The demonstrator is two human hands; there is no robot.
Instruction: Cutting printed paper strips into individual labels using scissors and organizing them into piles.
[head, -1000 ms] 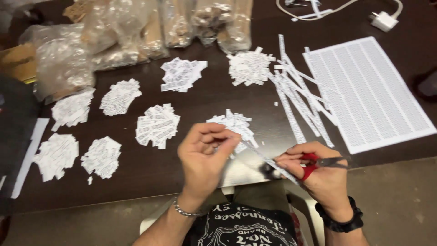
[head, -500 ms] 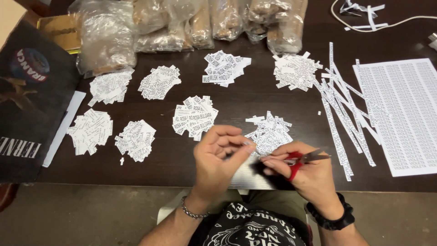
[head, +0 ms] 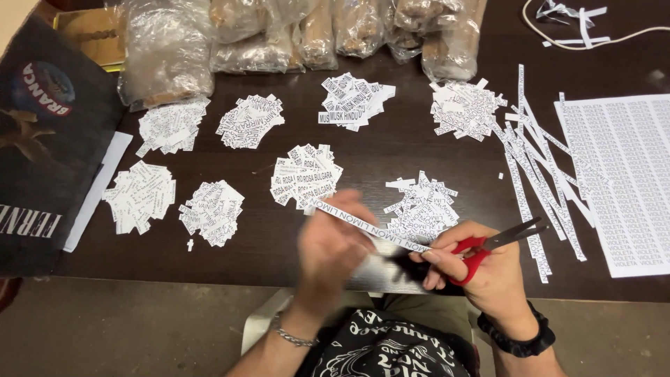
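Note:
My right hand point(head: 481, 276) grips red-handled scissors point(head: 497, 243), blades pointing right over the table's near edge. My left hand point(head: 333, 244), blurred, pinches a long printed paper strip point(head: 363, 225) that slants from the upper left down to the right hand's fingers. Both hands hover above the dark wooden table point(head: 391, 150). Just behind the strip lies a pile of small cut paper labels point(head: 422, 206). Another label pile point(head: 306, 174) sits left of it.
Several more label piles point(head: 209, 209) dot the table. Loose long strips point(head: 534, 164) and a printed sheet point(head: 618, 174) lie at right. Plastic bags point(head: 314, 31) line the far edge. A dark printed bag point(head: 42, 146) sits at left, a white cable point(head: 593, 38) at far right.
The view has shifted, so the table contents sit further right. My left hand has moved left and drawn a long strip out flat; before, both hands were close together at the scissors.

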